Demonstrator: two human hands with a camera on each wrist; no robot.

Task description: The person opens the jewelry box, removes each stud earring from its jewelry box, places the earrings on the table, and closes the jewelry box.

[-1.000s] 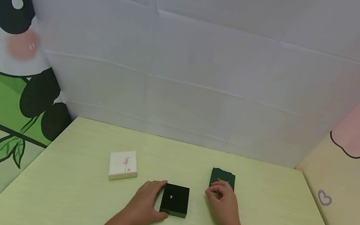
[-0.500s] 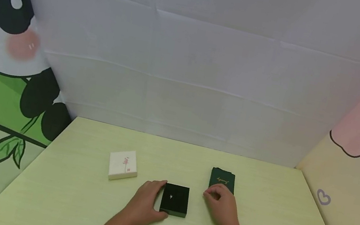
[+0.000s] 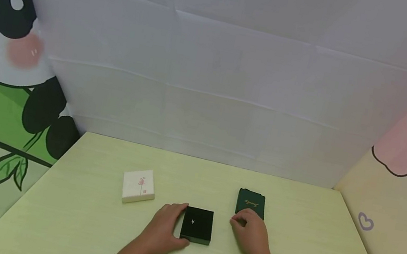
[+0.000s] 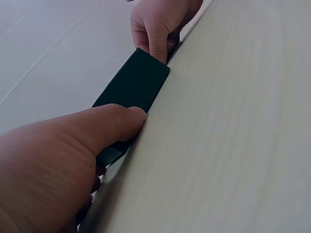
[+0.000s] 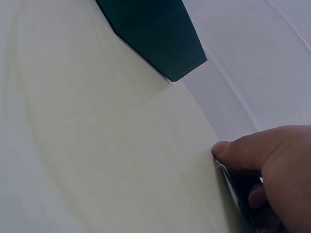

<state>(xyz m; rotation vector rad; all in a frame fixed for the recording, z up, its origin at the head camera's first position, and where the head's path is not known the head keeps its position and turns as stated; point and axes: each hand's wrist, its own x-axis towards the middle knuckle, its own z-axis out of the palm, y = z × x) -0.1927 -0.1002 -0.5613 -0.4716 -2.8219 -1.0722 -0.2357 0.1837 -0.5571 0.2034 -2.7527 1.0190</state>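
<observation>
On the desk [image 3: 314,242], midway between its side edges, the left hand [image 3: 162,231] grips the black box [image 3: 197,225], which an uneven squeeze could skew; the right hand [image 3: 251,236] has curled fingers at the pouch [image 3: 252,199], whether holding it cannot be told. Toward the far left corner, the white box [image 3: 138,185] shows in the head view alone.

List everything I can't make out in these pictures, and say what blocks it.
Near end of the flat green item: covered by the right hand, head view.
Its lettering: too small to read surely, head view.
Left hand: fingers mostly hidden by its thumb and the dark box, left wrist view.
Rest of the dark box: cut off by the top edge, right wrist view.
</observation>
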